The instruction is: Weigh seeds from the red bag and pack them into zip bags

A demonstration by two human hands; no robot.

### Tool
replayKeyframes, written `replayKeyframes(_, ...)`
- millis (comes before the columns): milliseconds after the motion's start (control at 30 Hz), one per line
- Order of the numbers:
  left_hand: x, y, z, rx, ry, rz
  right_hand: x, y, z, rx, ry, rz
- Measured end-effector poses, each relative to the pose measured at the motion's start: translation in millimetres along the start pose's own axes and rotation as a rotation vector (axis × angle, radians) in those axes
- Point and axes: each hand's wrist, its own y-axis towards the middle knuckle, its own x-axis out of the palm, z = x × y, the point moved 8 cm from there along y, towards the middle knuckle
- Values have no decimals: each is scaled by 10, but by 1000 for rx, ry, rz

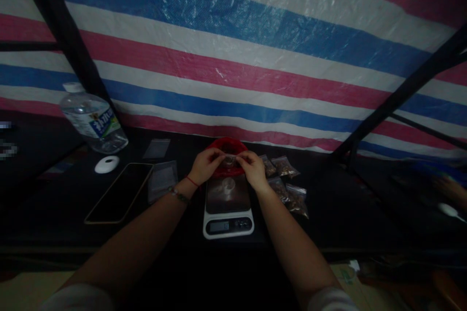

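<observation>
My left hand and my right hand meet above a white digital kitchen scale, both pinching a small clear plastic bag between their fingertips. A red bowl sits just behind the hands, partly hidden by them. The scale's shiny platform lies directly under the bag. Several small filled clear bags of brownish bits lie to the right of the scale.
On the dark table: a phone lying flat at left, empty clear bags beside it, a white round object, and a tipped water bottle. A striped tarp and black frame bars stand behind.
</observation>
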Motion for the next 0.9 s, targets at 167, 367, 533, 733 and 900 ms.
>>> replayKeyframes(167, 30, 6, -85, -49, -74, -21, -20, 6, -50, -31, -32, -10)
replayKeyframes(367, 25, 4, -109, -59, -81, -8, -29, 3, -71, -34, 15, 0)
replayKeyframes(533, 7, 9, -85, -23, -61, 12, -47, 5, -13, 6, 40, 29)
replayKeyframes(733, 41, -12, -93, -24, -55, -8, -55, -1, -98, -41, -2, 22)
replayKeyframes(900, 68, -22, -78, -28, -46, -39, 3, -16, -183, -86, -11, -46)
